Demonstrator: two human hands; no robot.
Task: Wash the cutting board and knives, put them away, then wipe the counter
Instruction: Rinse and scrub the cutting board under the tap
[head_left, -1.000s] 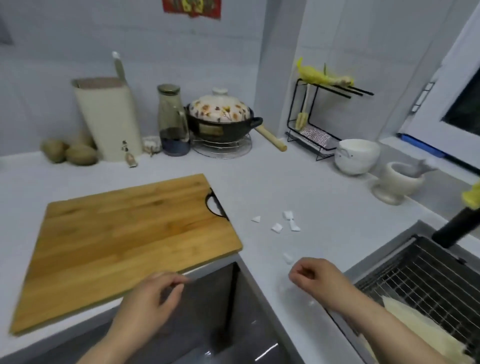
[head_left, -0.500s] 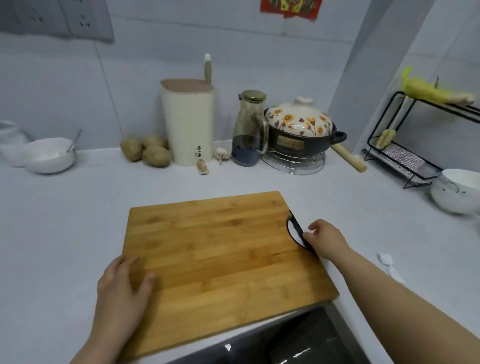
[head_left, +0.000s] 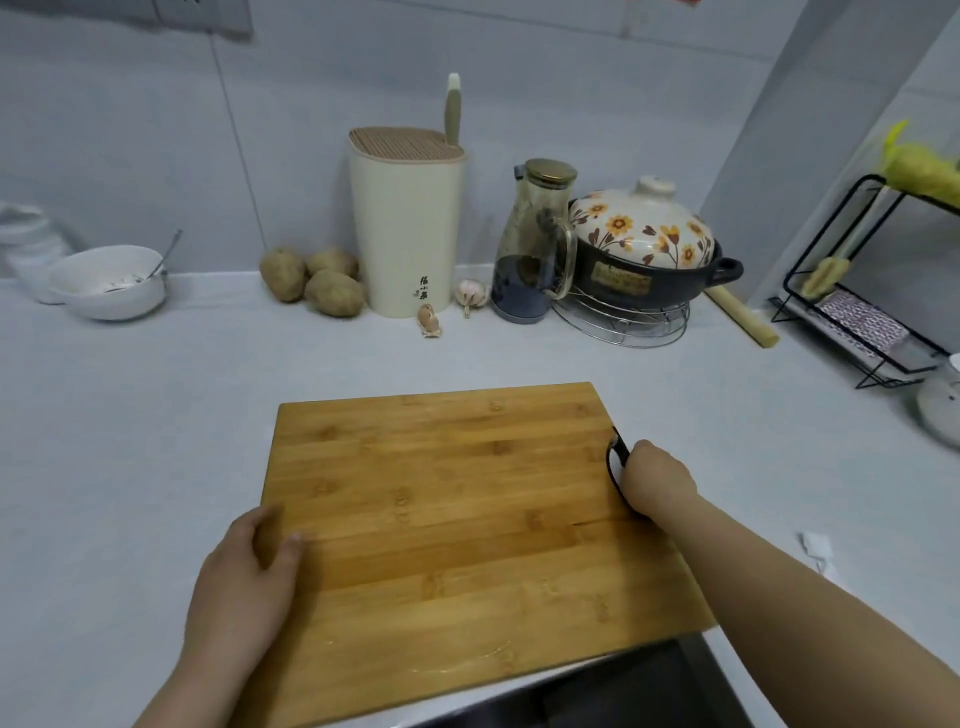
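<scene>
Together, left hand (head_left: 244, 582) and right hand (head_left: 657, 483) grip the cutting board (head_left: 457, 519).

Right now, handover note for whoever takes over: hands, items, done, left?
Left hand grips the cutting board at its left edge; right hand grips its black handle.
Board lies flat on the counter, near edge at the sink.
One knife handle sticks out of the knife block.
Nothing looks washed yet.
Left: wash board and knives, store them, wipe counter and white scraps.

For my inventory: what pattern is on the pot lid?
Lid: orange and brown flowers on white; head view.
</scene>
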